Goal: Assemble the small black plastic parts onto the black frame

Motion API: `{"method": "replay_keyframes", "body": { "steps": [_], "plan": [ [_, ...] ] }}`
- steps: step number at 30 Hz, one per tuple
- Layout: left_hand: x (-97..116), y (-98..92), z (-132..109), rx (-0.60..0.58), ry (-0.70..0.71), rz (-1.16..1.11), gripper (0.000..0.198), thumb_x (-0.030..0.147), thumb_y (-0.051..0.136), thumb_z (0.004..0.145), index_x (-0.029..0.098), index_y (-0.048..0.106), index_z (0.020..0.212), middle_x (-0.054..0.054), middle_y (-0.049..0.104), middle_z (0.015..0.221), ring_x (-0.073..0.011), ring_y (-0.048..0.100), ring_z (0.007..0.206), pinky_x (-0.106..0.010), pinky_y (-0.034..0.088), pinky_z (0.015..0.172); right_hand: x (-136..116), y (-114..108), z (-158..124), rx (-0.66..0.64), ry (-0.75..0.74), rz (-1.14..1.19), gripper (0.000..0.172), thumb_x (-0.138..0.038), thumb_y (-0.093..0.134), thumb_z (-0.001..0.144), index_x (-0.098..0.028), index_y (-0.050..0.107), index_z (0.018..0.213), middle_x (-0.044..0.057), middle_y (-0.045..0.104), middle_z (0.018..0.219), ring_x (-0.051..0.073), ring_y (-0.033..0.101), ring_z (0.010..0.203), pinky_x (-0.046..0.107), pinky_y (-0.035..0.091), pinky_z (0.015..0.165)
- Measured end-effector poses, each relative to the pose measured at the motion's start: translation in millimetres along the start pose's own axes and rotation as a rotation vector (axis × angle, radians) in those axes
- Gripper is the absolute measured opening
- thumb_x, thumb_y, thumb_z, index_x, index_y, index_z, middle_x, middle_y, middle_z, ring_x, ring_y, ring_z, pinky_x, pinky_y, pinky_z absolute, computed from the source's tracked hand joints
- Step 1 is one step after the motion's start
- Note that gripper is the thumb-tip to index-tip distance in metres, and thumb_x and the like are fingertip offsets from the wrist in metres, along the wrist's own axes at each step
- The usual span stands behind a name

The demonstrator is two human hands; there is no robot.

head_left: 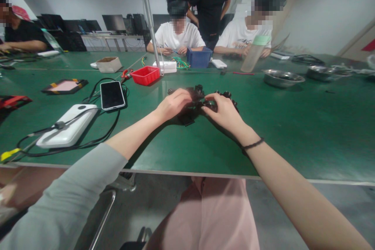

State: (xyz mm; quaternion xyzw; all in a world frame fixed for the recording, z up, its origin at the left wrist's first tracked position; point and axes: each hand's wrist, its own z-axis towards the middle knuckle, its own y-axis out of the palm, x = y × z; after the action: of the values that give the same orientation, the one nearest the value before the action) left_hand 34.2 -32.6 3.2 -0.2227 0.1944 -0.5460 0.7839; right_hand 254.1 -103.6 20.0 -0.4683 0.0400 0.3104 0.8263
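Observation:
A cluster of small glossy black parts [187,119] lies on the green table in front of me; their exact kind is too dark and small to make out. My left hand [175,104] reaches over the left side of the cluster, fingers bent together and their tips lost against the dark pieces. From the right, my right hand [225,112] curls thumb and fingers around a rounded black part [210,104]. More black pieces [227,94] show just behind that hand. The two hands are close together but apart.
On the left lie a phone [112,95], a white power bank [68,127] and black cables. Behind the hands stand a red tray [145,75], a metal pole [149,15] and a blue bin [199,58]. Metal bowls [283,79] and a bottle [254,54] are right. People sit opposite.

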Motion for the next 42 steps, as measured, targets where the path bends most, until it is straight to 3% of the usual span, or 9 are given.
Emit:
{"method": "replay_keyframes", "body": {
  "steps": [8,16,26,42],
  "plan": [
    [1.6,1.8,0.3,-0.007,0.012,-0.037,0.019,0.018,0.047,0.098,0.015,0.065,0.094,-0.009,0.068,0.099,-0.0149,0.065,0.097,-0.031,0.056,0.085,1.8,0.7,0.5,0.03,0.029,0.063,0.026,-0.024,0.063,0.081,-0.02,0.058,0.106,0.011,0.072,0.107,0.029,0.068,0.099,0.045,0.054,0.087],
    [3.2,0.9,1.6,0.002,0.02,-0.03,0.019,0.02,0.046,0.099,0.016,0.064,0.092,-0.009,0.068,0.097,-0.0143,0.066,0.095,-0.03,0.057,0.083,2.1,-0.5,0.3,0.018,0.009,0.05,0.023,-0.024,0.061,0.083,-0.02,0.064,0.106,0.01,0.074,0.106,0.028,0.069,0.098,0.046,0.053,0.089],
    [0.8,4.3,-0.8,0.029,0.013,-0.069,0.007,0.019,0.056,0.095,0.015,0.061,0.095,-0.007,0.07,0.093,-0.0141,0.067,0.093,-0.029,0.057,0.083,-2.5,-3.3,0.6,0.002,0.032,0.022,0.014,-0.021,0.059,0.083,-0.021,0.069,0.093,0.007,0.076,0.096,0.026,0.07,0.089,0.041,0.053,0.084],
    [0.4,2.7,-0.3,0.055,0.082,-0.041,0.023,0.02,0.065,0.089,0.01,0.065,0.11,-0.011,0.075,0.101,-0.016,0.072,0.095,-0.027,0.059,0.087,-2.7,-3.0,1.1,0.019,0.048,0.054,0.01,-0.015,0.059,0.083,-0.018,0.067,0.089,0.007,0.076,0.09,0.024,0.07,0.085,0.036,0.052,0.08]
  ]
}}
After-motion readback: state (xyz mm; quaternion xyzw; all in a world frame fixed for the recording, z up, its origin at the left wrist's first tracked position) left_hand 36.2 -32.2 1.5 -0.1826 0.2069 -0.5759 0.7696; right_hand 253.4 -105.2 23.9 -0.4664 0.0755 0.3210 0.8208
